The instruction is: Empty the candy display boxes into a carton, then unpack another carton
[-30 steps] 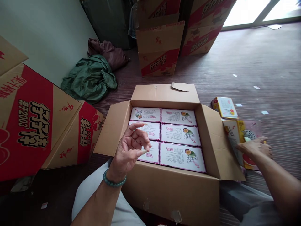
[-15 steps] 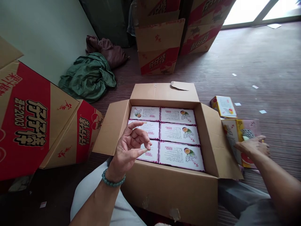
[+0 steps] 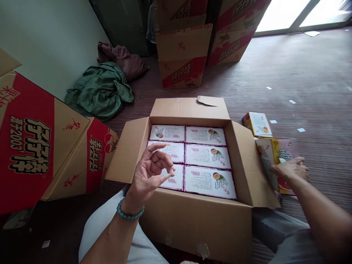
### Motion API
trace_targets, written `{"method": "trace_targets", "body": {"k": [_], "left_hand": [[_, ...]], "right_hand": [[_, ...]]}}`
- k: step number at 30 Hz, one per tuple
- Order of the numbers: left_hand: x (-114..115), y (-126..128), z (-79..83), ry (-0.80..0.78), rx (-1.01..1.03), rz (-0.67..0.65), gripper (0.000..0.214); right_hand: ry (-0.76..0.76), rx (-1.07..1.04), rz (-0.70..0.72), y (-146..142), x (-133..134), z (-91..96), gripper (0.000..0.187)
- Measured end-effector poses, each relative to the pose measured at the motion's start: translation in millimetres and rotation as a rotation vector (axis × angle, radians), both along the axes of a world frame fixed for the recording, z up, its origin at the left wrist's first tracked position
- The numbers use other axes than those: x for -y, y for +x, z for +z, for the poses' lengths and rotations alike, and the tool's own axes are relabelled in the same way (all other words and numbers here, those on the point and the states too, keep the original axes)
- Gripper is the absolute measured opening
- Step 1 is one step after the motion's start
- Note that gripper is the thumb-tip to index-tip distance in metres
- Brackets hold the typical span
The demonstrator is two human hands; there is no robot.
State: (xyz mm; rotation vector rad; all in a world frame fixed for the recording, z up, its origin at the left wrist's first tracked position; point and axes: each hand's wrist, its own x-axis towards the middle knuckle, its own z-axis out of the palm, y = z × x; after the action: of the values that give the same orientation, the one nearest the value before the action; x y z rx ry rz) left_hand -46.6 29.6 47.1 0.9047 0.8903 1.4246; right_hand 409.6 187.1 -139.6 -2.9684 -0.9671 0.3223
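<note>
An open cardboard carton [image 3: 198,223] stands between my legs, holding several white printed boxes [image 3: 207,156] in two columns. My left hand [image 3: 154,167] hovers over its left column, palm up, with fingers curled loosely, the thumb apart and nothing in it. It partly hides the boxes below. Outside the carton on the right, my right hand [image 3: 291,169] spans a yellow and pink box [image 3: 278,145], thumb on one side and fingers on the other. The fingertips are partly hidden. Just beyond is a smaller-looking white and yellow box [image 3: 260,124] on the floor.
A large red and brown carton [image 3: 70,146] leans at the left. Behind it lie a green cloth heap [image 3: 100,90] and a maroon bundle [image 3: 122,60]. More cartons [image 3: 183,55] are stacked at the back. Paper scraps [image 3: 301,129] dot the floor.
The whole view has shifted slightly, so things sit a little further left. Both hands keep nearly the same pose and place relative to the carton and boxes.
</note>
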Motion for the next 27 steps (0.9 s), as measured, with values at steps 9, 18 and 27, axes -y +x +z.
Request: {"method": "trace_targets", "body": {"k": [9, 18, 27], "left_hand": [[0.8, -3.3, -6.4, 0.047, 0.001, -0.026, 0.053], [0.1, -2.1, -6.3, 0.037, -0.025, -0.020, 0.054], [-2.5, -0.7, -4.3, 0.008, -0.037, 0.004, 0.054]], "right_hand": [[-0.028, -0.018, 0.020, -8.6, 1.7, 11.6, 0.118], [-0.036, -0.026, 0.016, -12.0, 2.6, 18.0, 0.118], [-0.027, -0.021, 0.008, -12.5, 1.9, 14.2, 0.119]]}}
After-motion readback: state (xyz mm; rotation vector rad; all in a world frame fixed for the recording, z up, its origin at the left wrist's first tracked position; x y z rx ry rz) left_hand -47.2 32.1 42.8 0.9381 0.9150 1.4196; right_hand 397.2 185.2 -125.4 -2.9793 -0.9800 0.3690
